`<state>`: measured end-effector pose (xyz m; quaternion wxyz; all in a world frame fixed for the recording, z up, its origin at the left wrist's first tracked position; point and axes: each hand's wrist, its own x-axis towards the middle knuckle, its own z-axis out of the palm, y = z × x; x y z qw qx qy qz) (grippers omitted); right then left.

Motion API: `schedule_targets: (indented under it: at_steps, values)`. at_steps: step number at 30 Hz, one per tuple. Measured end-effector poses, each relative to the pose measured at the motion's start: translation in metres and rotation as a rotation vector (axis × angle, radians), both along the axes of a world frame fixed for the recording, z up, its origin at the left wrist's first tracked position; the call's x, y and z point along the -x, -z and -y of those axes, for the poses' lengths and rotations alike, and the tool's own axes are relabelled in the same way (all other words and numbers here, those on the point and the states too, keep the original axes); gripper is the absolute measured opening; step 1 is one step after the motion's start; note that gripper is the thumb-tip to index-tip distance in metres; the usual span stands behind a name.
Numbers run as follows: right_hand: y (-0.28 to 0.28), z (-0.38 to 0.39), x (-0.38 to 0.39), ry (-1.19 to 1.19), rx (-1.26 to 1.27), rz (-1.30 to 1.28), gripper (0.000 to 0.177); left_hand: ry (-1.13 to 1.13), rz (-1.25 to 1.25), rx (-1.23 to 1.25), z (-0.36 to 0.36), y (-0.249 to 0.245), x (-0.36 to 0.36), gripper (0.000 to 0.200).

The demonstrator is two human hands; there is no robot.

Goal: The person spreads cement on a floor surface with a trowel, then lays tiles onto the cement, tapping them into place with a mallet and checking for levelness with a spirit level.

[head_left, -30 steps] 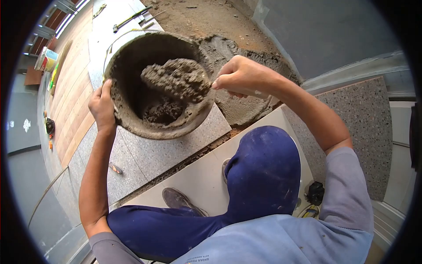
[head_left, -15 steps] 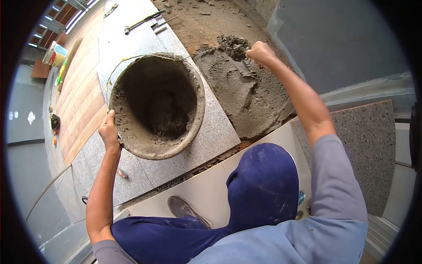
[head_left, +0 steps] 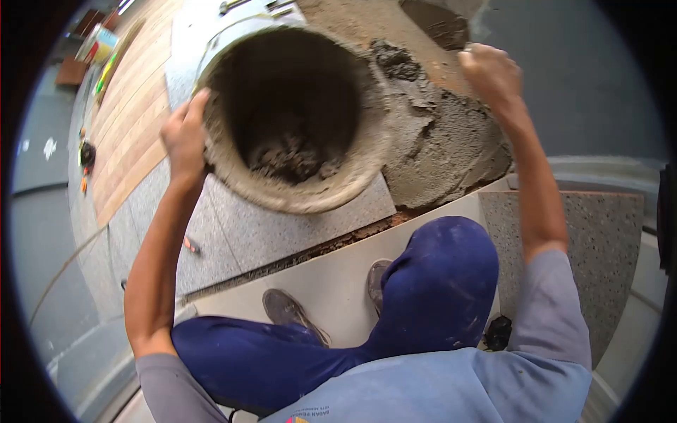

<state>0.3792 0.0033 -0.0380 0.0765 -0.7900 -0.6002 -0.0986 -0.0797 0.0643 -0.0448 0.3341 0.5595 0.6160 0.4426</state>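
Note:
My left hand (head_left: 187, 141) grips the left rim of a large mortar-crusted bucket (head_left: 367, 166), which is tilted with its mouth toward me. Wet mortar clumps (head_left: 293, 158) lie inside, low in the bucket. My right hand (head_left: 491, 76) is closed around the handle of a trowel (head_left: 437, 25), whose grey blade reaches up and left over the soil. Below that hand a rough bed of mortar (head_left: 458, 137) is spread beside the tiles, with a darker lump (head_left: 396, 62) at its upper left. The bucket covers part of the bed's left side.
Grey speckled tiles (head_left: 247, 240) lie under the bucket, with a small tool (head_left: 191, 244) on them. A loose speckled slab (head_left: 564, 233) rests at the right beside a grey wall (head_left: 578, 84). My shoes (head_left: 289, 310) stand on a pale floor strip. A hammer (head_left: 231, 6) lies at the top.
The bucket has shifted up and right in view with my left hand on it. My right hand has moved right, off the mortar, and the trowel blade now shows.

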Motion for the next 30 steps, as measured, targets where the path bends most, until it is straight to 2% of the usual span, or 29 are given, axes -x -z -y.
schedule_targets:
  at_steps: [4,5,7,9,11,12,14,17,24,26,28,30]
  values:
    - [-0.054,0.048,0.060,-0.137,-0.027,-0.259,0.029,0.032,-0.047,-0.032,-0.009,-0.011,-0.037,0.036]
    - [-0.050,0.046,0.071,-0.202,0.040,-0.211,0.029,0.052,-0.036,-0.055,-0.009,-0.013,-0.045,0.036]
    - [-0.030,0.039,0.092,-0.318,0.174,-0.110,0.028,0.070,-0.066,-0.098,-0.006,-0.020,-0.058,0.036]
    - [0.002,0.021,0.108,-0.367,0.283,-0.120,0.023,0.088,-0.103,-0.134,-0.001,-0.022,-0.067,0.034]
    - [0.058,0.002,0.111,-0.512,0.133,-0.010,0.023,0.097,-0.154,-0.166,0.003,-0.022,-0.070,0.033]
    - [0.072,-0.002,0.119,-0.551,0.144,0.001,0.021,0.107,-0.136,-0.172,0.010,-0.026,-0.074,0.030]
    - [0.088,-0.006,0.136,-0.635,0.170,0.027,0.016,0.129,-0.115,-0.199,0.020,-0.030,-0.079,0.030]
    - [0.092,0.008,0.141,-0.729,0.217,-0.111,0.016,0.168,-0.143,-0.228,0.031,-0.029,-0.084,0.029]
    - [0.089,0.042,0.152,-0.676,0.411,-0.281,0.024,0.216,-0.153,-0.243,0.048,-0.031,-0.093,0.026]
    - [0.086,0.053,0.155,-0.668,0.444,-0.355,0.025,0.216,-0.147,-0.263,0.048,-0.031,-0.095,0.034]
    - [0.078,0.061,0.157,-0.635,0.504,-0.453,0.026,0.217,-0.154,-0.234,0.048,-0.030,-0.095,0.025]
    - [0.077,0.068,0.156,-0.629,0.538,-0.575,0.027,0.216,-0.156,-0.208,0.049,-0.029,-0.095,0.028]
